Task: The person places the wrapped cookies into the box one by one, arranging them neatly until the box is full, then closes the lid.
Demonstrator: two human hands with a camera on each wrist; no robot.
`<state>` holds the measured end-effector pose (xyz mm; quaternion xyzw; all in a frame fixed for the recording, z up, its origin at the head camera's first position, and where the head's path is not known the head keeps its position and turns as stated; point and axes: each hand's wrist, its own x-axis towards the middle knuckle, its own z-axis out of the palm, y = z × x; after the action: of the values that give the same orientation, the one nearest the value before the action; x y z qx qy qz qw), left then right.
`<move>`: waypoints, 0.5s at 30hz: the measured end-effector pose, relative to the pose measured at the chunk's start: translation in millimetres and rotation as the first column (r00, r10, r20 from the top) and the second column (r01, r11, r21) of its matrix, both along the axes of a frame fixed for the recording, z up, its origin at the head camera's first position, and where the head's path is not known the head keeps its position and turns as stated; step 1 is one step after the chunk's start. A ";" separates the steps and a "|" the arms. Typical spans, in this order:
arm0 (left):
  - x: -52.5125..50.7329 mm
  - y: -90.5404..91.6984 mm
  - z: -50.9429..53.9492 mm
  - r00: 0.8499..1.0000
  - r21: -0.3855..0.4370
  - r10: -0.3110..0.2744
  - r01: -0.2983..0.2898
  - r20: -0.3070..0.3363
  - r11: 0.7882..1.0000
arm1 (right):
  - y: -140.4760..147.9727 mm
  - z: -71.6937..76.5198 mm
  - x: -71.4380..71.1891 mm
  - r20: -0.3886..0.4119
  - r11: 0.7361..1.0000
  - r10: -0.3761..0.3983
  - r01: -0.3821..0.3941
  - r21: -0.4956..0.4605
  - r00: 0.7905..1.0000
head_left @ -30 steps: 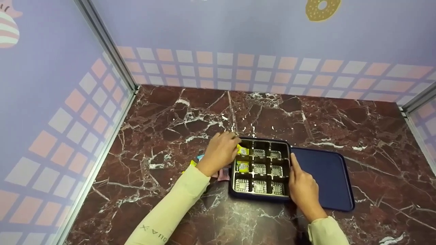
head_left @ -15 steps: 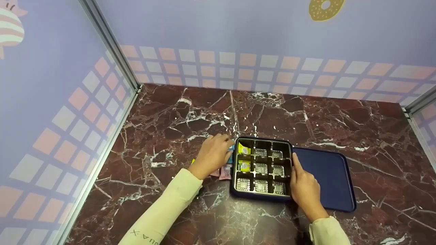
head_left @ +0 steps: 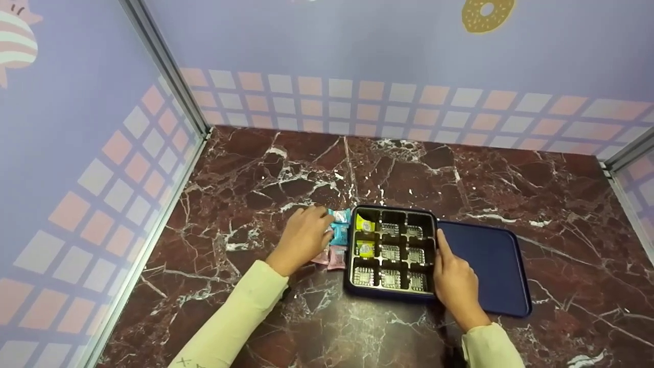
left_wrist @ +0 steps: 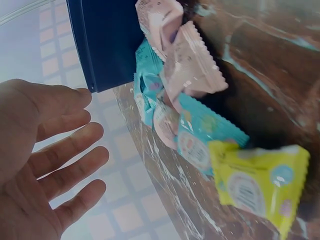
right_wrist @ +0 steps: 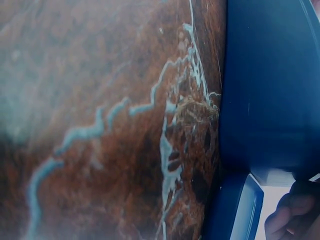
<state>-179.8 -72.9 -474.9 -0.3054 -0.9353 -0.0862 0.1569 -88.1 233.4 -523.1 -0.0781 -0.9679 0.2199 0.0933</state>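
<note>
My left hand (head_left: 300, 237) hovers over wrapped candies left of the box; the left wrist view shows its fingers apart with nothing held. Blue candies (head_left: 339, 234) and pink candies (head_left: 337, 257) lie against the box's left side. A yellow candy (left_wrist: 260, 180) lies at the near end of that pile, hidden in the head view. The dark blue box (head_left: 393, 295) has a black divided tray. Two yellow candies (head_left: 365, 249) sit in its left column, in the far and middle compartments. My right hand (head_left: 456, 281) grips the box's right side, its underside fingers mostly hidden.
A flat dark blue lid (head_left: 493, 268) lies right of the box, partly beneath its edge and my right hand. The marbled table (head_left: 286, 327) is bounded by lilac panels (head_left: 327, 46) at the back and sides.
My left hand has drawn back left from the far-left compartment, leaving the yellow candy there, and uncovered the blue candies. The right hand stays on the box.
</note>
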 end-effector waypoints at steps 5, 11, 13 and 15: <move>5.5 -11.6 -1.3 0.999 0.009 0.027 -0.027 0.021 1.000 | 0.3 0.0 -0.5 0.000 1.000 0.006 -0.006 0.009 1.000; 10.6 -23.6 -3.7 0.996 0.021 0.069 -0.070 0.048 0.997 | 0.3 0.6 -0.3 -0.004 1.000 0.007 -0.007 0.014 1.000; 12.3 -27.9 -4.0 0.996 0.028 0.079 -0.081 0.044 0.996 | -0.7 1.7 -0.2 -0.001 1.000 0.008 -0.008 0.014 1.000; 14.3 -32.5 -4.0 0.996 0.036 0.083 -0.084 0.042 0.996 | -1.9 2.5 0.4 0.005 1.000 0.005 -0.006 0.014 1.000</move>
<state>-165.5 -105.4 -479.0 -0.2612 -0.9484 -0.1032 0.1469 -87.7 231.5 -520.5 -0.0753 -0.9698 0.2134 0.0909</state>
